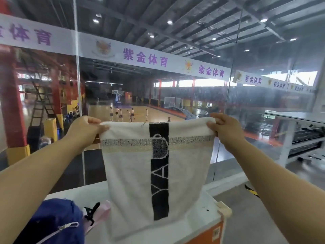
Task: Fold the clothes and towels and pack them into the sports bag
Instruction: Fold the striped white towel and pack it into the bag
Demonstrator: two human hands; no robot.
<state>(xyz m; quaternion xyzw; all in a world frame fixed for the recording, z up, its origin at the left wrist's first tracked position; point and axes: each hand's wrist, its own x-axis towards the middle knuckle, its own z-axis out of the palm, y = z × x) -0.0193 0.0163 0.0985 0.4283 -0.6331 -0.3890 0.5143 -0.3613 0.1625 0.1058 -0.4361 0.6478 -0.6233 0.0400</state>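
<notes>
Bag: the blue sports bag (52, 222) sits in the lower left of the frame, on the white table (207, 205).
Left hand: the left hand (84, 128) pinches the towel's top left corner.
Towel: the white towel (133, 173) with a black stripe hangs in the middle of the frame, held up flat, its bottom edge low over the table.
Right hand: the right hand (223, 126) pinches the top right corner.
Risk: if one pinch slips, that corner may drop and the towel may fold crooked or slide off the table.
</notes>
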